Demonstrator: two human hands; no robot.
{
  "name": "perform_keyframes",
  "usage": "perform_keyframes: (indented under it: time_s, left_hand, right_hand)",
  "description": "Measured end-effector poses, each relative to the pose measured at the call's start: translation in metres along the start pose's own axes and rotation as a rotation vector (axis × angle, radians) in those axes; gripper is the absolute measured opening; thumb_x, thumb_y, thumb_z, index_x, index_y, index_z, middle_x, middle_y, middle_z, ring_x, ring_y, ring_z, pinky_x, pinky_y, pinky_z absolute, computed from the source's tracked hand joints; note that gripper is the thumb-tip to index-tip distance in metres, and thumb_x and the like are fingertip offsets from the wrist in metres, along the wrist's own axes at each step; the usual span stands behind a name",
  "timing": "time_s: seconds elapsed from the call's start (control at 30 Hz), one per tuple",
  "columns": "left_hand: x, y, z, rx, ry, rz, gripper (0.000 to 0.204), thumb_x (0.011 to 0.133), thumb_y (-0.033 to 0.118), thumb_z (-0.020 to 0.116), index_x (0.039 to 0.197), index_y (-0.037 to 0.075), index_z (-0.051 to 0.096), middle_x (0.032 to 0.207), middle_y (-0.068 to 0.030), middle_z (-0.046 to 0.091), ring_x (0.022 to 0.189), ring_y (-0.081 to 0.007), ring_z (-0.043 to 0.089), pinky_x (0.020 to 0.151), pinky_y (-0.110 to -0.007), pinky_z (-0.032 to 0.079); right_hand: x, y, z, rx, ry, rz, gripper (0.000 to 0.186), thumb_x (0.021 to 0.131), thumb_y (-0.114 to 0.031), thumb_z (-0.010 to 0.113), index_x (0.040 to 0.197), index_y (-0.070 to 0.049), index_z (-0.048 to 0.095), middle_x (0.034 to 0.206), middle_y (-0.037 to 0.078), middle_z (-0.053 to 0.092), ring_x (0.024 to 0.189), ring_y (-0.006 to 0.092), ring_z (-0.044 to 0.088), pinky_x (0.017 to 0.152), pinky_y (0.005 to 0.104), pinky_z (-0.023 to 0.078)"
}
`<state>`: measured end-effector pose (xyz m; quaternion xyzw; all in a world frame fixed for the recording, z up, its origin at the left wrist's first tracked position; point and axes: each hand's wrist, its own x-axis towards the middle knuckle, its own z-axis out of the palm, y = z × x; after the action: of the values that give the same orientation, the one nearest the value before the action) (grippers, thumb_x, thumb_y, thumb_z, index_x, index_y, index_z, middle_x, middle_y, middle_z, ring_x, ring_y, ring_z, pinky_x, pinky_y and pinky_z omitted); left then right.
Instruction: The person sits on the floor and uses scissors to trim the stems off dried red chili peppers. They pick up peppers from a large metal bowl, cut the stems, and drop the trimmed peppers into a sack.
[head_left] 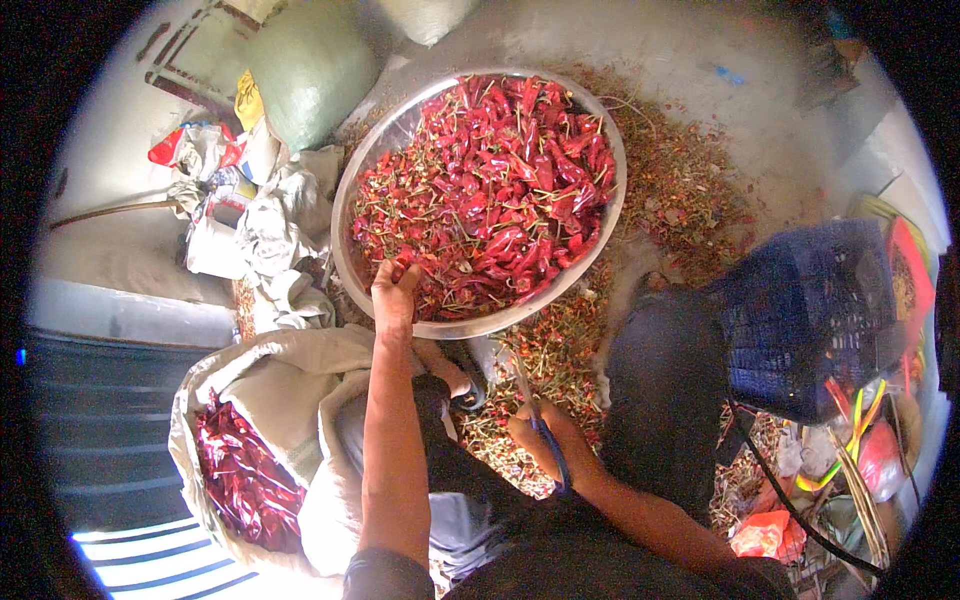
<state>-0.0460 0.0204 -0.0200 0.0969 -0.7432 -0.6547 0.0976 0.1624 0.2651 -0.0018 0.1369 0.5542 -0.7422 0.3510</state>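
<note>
Red chili peppers (510, 190) lie heaped in a round metal basin (470, 326) above the debris-strewn floor (690, 190). Of the two hands, the left (394, 297) extends forward on a nearly straight forearm, crossing the basin's near rim, its fingers drawn narrow at the peppers; whether it grips one cannot be told. The right (550, 437), its forearm angled inward from the lower right, is closed around blue-handled scissors (552, 447), blades pointing toward the basin.

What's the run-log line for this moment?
left hand: at red peppers, metal basin | right hand: holding scissors | floor: stem scraps | left side: open sack, dark-red peppers
</note>
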Motion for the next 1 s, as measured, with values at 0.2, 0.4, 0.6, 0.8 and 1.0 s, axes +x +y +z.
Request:
perform_keyframes:
  time_s: [0.2,0.4,0.6,0.8,1.0]
  left_hand:
    - [-0.061,0.044,0.003,-0.112,0.006,-0.071,0.014,0.081,0.009,0.074,0.091,0.007,0.064,0.073,0.0034,0.06,0.067,-0.0068,0.052,0.063,-0.024,0.045]
    - [-0.078,0.021,-0.024,0.582,-0.147,0.071,0.024,0.083,0.025,0.068,0.083,0.001,0.065,0.069,-0.0067,0.062,0.066,-0.0126,0.053,0.066,-0.029,0.045]
    - [-0.032,-0.028,-0.037,0.828,-0.07,0.225,0.022,0.083,0.022,0.06,0.089,0.003,0.069,0.076,-0.0118,0.069,0.072,-0.0251,0.067,0.066,-0.033,0.051]
    - [0.061,-0.086,-0.035,1.616,-0.323,0.043,0.028,0.089,0.029,0.054,0.09,0.008,0.073,0.084,-0.01,0.072,0.082,-0.0266,0.07,0.071,-0.036,0.054]
    - [0.099,-0.122,-0.022,1.622,-0.217,-0.152,0.045,0.086,0.049,0.058,0.095,0.008,0.073,0.096,-0.0115,0.071,0.09,-0.0294,0.069,0.078,-0.039,0.054]
  right_hand:
    - [-0.006,0.002,0.006,-0.104,0.061,-0.15,0.03,0.088,-0.033,0.063,0.085,-0.005,0.052,0.065,0.0,0.048,0.061,0.0124,0.048,0.056,0.0316,0.041]
    - [0.0,0.021,0.006,-0.244,0.123,-0.403,0.03,0.089,-0.035,0.061,0.082,-0.007,0.053,0.065,-0.001,0.049,0.06,0.0115,0.047,0.054,0.0311,0.04]
    - [-0.011,0.002,0.013,0.03,0.024,-0.211,0.032,0.089,-0.036,0.06,0.083,-0.006,0.053,0.067,0.001,0.05,0.061,0.0127,0.048,0.058,0.0322,0.041]
    - [-0.001,0.01,0.004,-0.339,0.006,-0.256,0.028,0.09,-0.03,0.061,0.085,-0.003,0.054,0.069,0.003,0.051,0.064,0.0142,0.05,0.059,0.0332,0.041]
    - [-0.007,0.006,0.003,-0.256,0.072,-0.159,0.029,0.092,-0.033,0.06,0.095,-0.005,0.053,0.071,0.002,0.05,0.061,0.0123,0.048,0.056,0.0322,0.041]
